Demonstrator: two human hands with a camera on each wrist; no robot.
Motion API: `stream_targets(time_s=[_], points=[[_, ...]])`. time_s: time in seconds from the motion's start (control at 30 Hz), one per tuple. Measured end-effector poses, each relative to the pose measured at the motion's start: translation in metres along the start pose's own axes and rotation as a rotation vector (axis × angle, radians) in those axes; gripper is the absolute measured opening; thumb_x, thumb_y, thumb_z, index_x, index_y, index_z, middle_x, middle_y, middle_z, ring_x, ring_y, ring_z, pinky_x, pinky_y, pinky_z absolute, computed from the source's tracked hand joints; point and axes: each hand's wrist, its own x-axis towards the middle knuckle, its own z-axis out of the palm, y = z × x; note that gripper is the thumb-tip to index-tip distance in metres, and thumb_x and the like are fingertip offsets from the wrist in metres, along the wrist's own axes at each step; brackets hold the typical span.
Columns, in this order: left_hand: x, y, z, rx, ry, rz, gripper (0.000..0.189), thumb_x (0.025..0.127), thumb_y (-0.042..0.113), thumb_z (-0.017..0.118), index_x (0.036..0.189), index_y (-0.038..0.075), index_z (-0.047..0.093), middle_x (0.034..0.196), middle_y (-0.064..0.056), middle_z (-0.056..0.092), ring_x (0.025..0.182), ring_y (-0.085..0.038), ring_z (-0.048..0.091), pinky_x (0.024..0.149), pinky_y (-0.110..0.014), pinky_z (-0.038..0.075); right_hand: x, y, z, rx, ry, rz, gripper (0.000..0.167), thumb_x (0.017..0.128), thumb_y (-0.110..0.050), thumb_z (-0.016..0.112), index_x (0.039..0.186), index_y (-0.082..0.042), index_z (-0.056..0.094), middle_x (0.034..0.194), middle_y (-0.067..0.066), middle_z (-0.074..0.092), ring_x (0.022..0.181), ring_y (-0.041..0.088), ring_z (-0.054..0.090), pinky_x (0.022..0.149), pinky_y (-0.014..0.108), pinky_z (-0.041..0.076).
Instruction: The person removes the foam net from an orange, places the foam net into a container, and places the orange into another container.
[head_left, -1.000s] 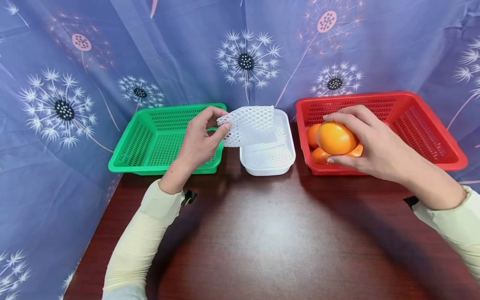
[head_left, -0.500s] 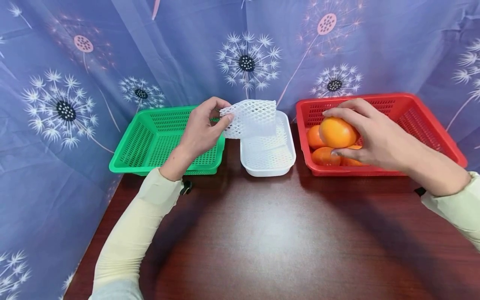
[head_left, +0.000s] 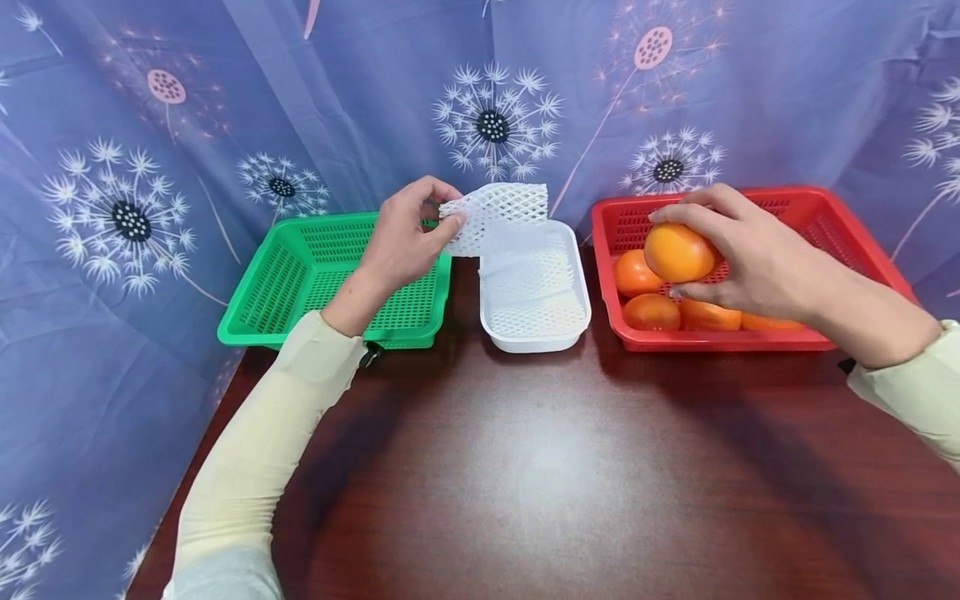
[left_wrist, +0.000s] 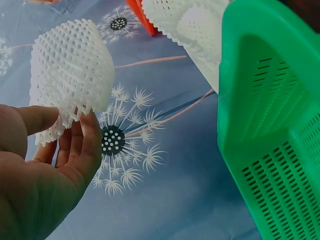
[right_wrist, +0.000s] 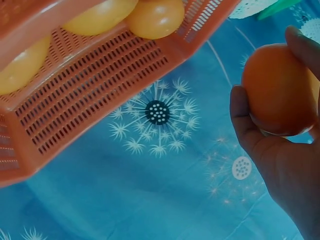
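My left hand (head_left: 408, 237) pinches one end of a white foam fruit net (head_left: 504, 208) between thumb and fingers. In the left wrist view the foam net (left_wrist: 72, 65) stands up from the fingertips, its mesh puffed out. My right hand (head_left: 757, 250) grips a smooth, round orange fruit (head_left: 678, 252) above the left part of the red basket (head_left: 832, 208). Thumb and fingers wrap the fruit (right_wrist: 280, 90) in the right wrist view. Below it, several similar fruits (head_left: 651, 312) lie in that basket, partly covered by the hand.
Between the baskets stands a white tray (head_left: 536, 343) with more foam nets (head_left: 536, 304) in it. A green basket (head_left: 255, 333) with slotted walls is at the left, behind the left hand. Dandelion-print cloth (head_left: 375, 100) hangs behind the brown table (head_left: 540, 483).
My left hand has risen with the foam net, away from the tray. The right hand has shifted slightly up with the fruit, exposing more fruits in the red basket.
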Motion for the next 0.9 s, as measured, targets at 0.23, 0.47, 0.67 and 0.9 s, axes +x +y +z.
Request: stream_targets(time_s=[0.23,0.47,0.67,0.9], points=[[0.010,0.000,0.002,0.029,0.002,-0.020,0.018,0.103,0.018,0.070,0.119,0.009,0.068,0.120,-0.003,0.068,0.097,-0.017,0.070,0.080,-0.034,0.054,0.006,0.010,0.002,0.033,-0.013,0.023,0.090,0.063,-0.009,0.103,0.142,-0.016,0.061,0.136,0.019,0.052,0.117,0.040,0.057,0.090,0.060,0.049],[0.021,0.001,0.005,0.038,0.008,-0.040,0.019,0.103,0.018,0.069,0.120,0.009,0.067,0.120,-0.004,0.067,0.099,-0.017,0.070,0.086,-0.033,0.053,0.010,0.019,0.001,0.028,-0.021,0.025,0.089,0.065,-0.008,0.102,0.143,-0.013,0.060,0.132,0.021,0.052,0.111,0.040,0.057,0.089,0.060,0.049],[0.031,-0.001,0.008,0.057,0.005,-0.065,0.021,0.104,0.019,0.069,0.122,0.011,0.067,0.118,-0.003,0.067,0.095,-0.015,0.066,0.081,-0.032,0.049,0.013,0.026,0.002,0.026,-0.028,0.029,0.088,0.067,-0.004,0.100,0.144,-0.012,0.059,0.133,0.025,0.050,0.110,0.044,0.057,0.089,0.064,0.049],[0.040,-0.006,0.014,0.053,-0.002,-0.098,0.021,0.104,0.019,0.068,0.123,0.010,0.066,0.126,-0.004,0.066,0.104,-0.019,0.068,0.089,-0.035,0.052,0.016,0.034,0.004,0.015,-0.031,0.039,0.087,0.066,-0.002,0.099,0.143,-0.011,0.059,0.130,0.026,0.050,0.108,0.044,0.056,0.088,0.065,0.049]])
